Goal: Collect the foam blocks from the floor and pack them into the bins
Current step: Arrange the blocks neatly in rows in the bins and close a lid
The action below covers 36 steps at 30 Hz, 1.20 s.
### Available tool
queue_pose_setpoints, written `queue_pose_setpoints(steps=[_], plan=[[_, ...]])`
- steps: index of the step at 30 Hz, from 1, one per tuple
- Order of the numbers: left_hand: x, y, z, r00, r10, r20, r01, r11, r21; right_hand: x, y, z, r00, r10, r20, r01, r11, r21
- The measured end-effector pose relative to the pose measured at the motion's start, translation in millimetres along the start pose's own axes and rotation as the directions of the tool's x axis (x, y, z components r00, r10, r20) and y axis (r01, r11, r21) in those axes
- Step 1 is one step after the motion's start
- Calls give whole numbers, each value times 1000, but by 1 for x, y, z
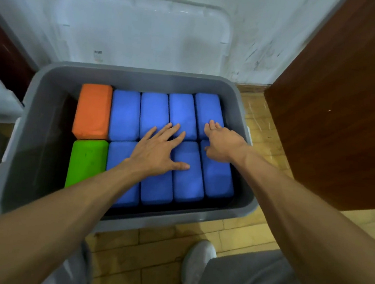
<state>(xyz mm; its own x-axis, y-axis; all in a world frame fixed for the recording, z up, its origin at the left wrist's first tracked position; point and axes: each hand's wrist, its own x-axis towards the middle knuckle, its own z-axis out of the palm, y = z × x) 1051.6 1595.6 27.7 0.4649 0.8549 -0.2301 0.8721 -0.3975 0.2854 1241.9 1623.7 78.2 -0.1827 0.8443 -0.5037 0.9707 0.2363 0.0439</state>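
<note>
Blue foam blocks (124, 114) in the bin (142, 77) lie under left hand (157, 152) and right hand (223, 143), both grips apart, fingers straight.

Your left hand (158, 150) lies flat, fingers spread, on the blue blocks (124, 114) in the middle of the gray bin (142, 74). Your right hand (221, 143) rests on the rightmost blue blocks, fingers straight. An orange block (92, 111) and a green block (86, 161) sit left of them. The bin stands on the wooden floor (147, 253).
</note>
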Motion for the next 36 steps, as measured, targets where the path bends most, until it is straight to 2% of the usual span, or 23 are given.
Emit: queue_pose_setpoints(steps=[2,7,10,14,16,19,22,23,25,27,28,33,36], plan=[[2,1,0,1000,-9,4,9,1000,-3,7,-4,-3,1000,0,-13,0,1000,-4],[1,-2,3,1000,10,12,-10,1000,10,-4,-5,11,1000,-15,-6,16,994,108],[-2,2,4,1000,-4,27,4,1000,27,-10,-8,14,1000,5,-14,-4,995,102],[-3,9,-4,996,-18,93,28,994,-108,-16,-9,15,999,35,35,-37,998,55],[-10,-2,-16,996,-20,82,36,980,-195,-11,-11,11,998,60,35,-60,998,20],[-39,-34,-34,994,-102,-28,97,982,-160,-12,-27,11,993,115,29,-115,993,-3],[-71,-75,-47,960,-259,-101,244,959,-144,-18,-53,21,978,197,-75,-198,980,-9],[-79,-88,-49,953,-290,-89,278,952,-127,-18,-64,22,978,161,-131,-164,986,-10],[-92,-104,-49,954,-298,-31,294,951,-92,-14,-87,23,981,-13,-193,21,999,38],[-99,-110,-45,960,-276,52,279,956,-84,-10,-113,18,968,-196,-158,214,971,110],[-101,-111,-41,960,-266,86,273,960,-70,-7,-125,16,959,-247,-136,265,956,126],[-110,-116,-31,964,-244,106,237,969,72,10,-147,11,969,-243,-34,245,959,140],[-110,-119,-30,965,-243,95,236,969,78,18,-144,11,971,-237,-7,235,960,150]])
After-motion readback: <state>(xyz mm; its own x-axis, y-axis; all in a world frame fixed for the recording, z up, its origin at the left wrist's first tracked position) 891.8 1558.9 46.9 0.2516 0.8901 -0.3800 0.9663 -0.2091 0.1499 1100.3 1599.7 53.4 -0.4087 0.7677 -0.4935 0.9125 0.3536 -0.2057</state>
